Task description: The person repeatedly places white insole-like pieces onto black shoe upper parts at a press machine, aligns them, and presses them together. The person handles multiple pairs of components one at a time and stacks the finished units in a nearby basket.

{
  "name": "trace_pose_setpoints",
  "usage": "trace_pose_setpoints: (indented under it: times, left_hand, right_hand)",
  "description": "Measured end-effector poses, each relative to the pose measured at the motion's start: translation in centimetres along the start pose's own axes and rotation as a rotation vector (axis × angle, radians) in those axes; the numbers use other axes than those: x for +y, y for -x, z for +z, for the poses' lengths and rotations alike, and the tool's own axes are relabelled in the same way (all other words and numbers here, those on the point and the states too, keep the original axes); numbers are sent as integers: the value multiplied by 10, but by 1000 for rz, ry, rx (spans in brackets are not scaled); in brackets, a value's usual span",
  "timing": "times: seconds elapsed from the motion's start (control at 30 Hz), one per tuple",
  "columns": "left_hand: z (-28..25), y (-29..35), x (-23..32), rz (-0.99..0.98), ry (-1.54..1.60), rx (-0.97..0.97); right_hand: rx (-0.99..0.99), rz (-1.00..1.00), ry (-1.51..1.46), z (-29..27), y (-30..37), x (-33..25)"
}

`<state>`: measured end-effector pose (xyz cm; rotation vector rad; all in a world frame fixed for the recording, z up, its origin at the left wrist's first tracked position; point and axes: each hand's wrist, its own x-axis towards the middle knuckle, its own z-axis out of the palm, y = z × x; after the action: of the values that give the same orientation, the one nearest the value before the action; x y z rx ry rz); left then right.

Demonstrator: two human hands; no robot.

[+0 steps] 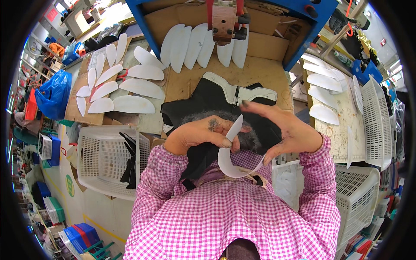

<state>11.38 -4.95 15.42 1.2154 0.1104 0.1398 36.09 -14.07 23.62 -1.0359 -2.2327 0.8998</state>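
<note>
A thin white half-moon-shaped piece (236, 170), bent into a U, is between my two hands. My left hand (200, 133) pinches its left side between thumb and fingers. My right hand (284, 128) curves around the other side in a wide C, its thumb against the right end of the piece and its fingers stretched near the upper tip. Beneath my hands lies a black, soft-looking work piece (206, 97) with a grey fuzzy patch. A white-edged panel (258, 94) and another white strip (219, 83) lie at its far side.
Several white half-moon pieces (141, 88) are spread on the left, with more (177, 45) behind and others (323, 95) on the right table. A blue-framed machine (297, 50) with a metal head (224, 24) stands ahead. White baskets flank me, one (97, 180) holding black pieces.
</note>
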Motion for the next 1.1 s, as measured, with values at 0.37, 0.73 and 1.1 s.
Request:
trace_pose_setpoints:
  times: [0.37, 0.73, 1.1]
  left_hand:
    - [14, 48, -22, 217, 361, 767]
    - [66, 49, -83, 221, 535, 1092]
    - [70, 11, -45, 86, -139, 1141]
  right_hand:
    - [526, 226, -616, 23, 33, 49]
    - [746, 185, -1245, 92, 55, 142]
    - [792, 113, -1335, 102, 57, 155]
